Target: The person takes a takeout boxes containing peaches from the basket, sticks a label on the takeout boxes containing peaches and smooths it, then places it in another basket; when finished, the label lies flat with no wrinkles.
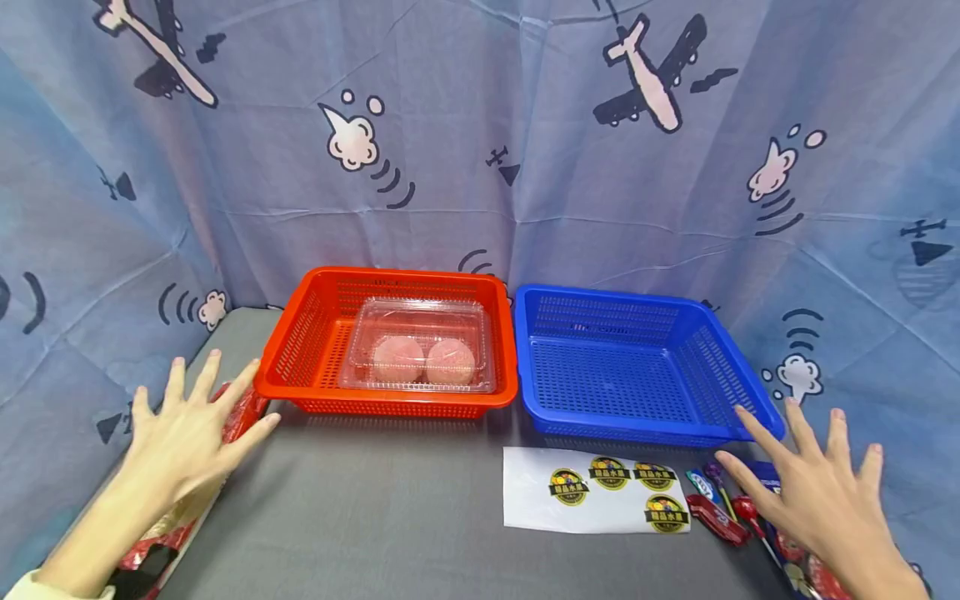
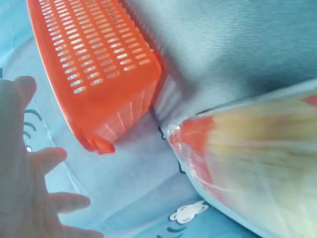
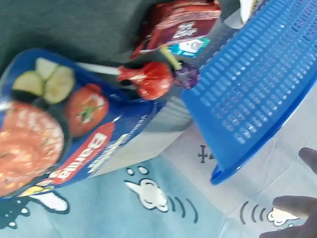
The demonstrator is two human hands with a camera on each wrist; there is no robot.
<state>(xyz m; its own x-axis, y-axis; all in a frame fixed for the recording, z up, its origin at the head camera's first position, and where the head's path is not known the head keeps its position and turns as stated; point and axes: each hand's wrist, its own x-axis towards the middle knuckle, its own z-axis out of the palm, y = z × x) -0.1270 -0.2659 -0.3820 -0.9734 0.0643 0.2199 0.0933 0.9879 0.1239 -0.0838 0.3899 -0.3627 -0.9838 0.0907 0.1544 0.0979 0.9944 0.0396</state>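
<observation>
My left hand (image 1: 183, 437) is spread with straight fingers over a red and clear bag (image 1: 243, 412), left of the red basket (image 1: 386, 404). In the left wrist view the bag (image 2: 247, 153) shows pale yellowish contents. Inside the red basket sits a clear plastic clamshell box (image 1: 420, 321) with two round pink items (image 1: 399, 360). My right hand (image 1: 828, 492), fingers also spread, hovers near the front right corner of the blue basket (image 1: 607, 375). Beneath it lie a blue Barilla pouch (image 3: 94, 134), a red lollipop (image 3: 153, 82), a purple lollipop (image 3: 187, 75) and a dark red packet (image 3: 181, 22).
A white sheet (image 1: 525, 492) with several round black and gold stickers (image 1: 568, 487) lies before the blue basket. Behind the baskets hangs a blue curtain (image 1: 450, 125) printed with planes. A grey cloth (image 1: 360, 500) covers the table.
</observation>
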